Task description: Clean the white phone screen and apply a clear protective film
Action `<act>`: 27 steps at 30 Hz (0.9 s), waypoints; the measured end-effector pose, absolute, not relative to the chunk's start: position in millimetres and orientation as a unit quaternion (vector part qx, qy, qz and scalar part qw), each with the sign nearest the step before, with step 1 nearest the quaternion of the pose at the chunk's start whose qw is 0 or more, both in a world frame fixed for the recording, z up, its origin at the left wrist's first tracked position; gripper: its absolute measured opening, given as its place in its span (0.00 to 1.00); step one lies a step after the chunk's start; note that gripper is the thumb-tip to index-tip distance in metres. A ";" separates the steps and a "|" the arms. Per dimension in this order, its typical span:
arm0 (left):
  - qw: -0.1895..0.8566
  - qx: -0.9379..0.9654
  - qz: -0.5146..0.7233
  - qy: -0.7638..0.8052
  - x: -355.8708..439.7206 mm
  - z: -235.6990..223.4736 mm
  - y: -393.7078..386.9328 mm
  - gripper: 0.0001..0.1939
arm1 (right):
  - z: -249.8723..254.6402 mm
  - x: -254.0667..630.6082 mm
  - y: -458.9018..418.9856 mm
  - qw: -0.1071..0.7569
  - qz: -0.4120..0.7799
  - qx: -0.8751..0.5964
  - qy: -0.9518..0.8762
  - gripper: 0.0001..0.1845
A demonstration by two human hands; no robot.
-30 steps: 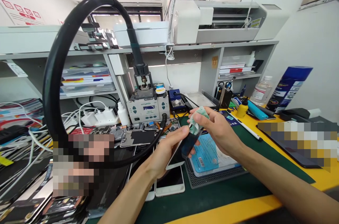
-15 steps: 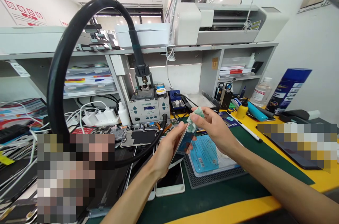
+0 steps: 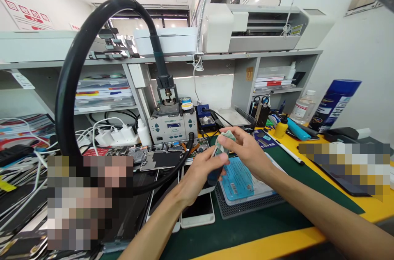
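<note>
My left hand [image 3: 197, 172] is closed around a dark, glossy smartphone [image 3: 214, 176], held tilted above the bench. Much of the phone is hidden behind my fingers and a cloth. Pinched in my right hand [image 3: 244, 147] is a crumpled pale green cloth [image 3: 227, 136], which lies against the phone's upper end. My left thumb reaches up to the cloth's lower edge. Below my hands, a white-framed phone [image 3: 198, 213] with a dark screen lies on the green mat [image 3: 246, 231]. A blue and white packet [image 3: 237, 180] rests just right of them.
A hot-air station [image 3: 174, 126] stands behind, its thick black hose [image 3: 63, 87] arching across the left. Phone parts [image 3: 161, 159] lie in front of it. At right are a yellow bottle [image 3: 280, 128], a white pen [image 3: 287, 149], a clear bottle [image 3: 303, 108] and a blue spray can [image 3: 334, 106].
My right hand and the cloth have shifted slightly left and down. The phone has turned, showing less of its length. My left thumb has moved across toward the cloth.
</note>
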State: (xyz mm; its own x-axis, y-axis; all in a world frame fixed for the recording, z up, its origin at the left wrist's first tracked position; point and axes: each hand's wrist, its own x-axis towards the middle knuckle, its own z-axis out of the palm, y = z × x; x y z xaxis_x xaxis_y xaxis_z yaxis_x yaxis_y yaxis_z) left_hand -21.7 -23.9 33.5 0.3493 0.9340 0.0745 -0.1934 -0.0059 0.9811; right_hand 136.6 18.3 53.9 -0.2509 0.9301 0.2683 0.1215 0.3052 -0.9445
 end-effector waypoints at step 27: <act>0.679 0.478 0.376 0.411 -18.9 38.0 -30.2 0.29 | 51.8 144.4 18.9 0.408 0.538 -0.287 -0.680 0.16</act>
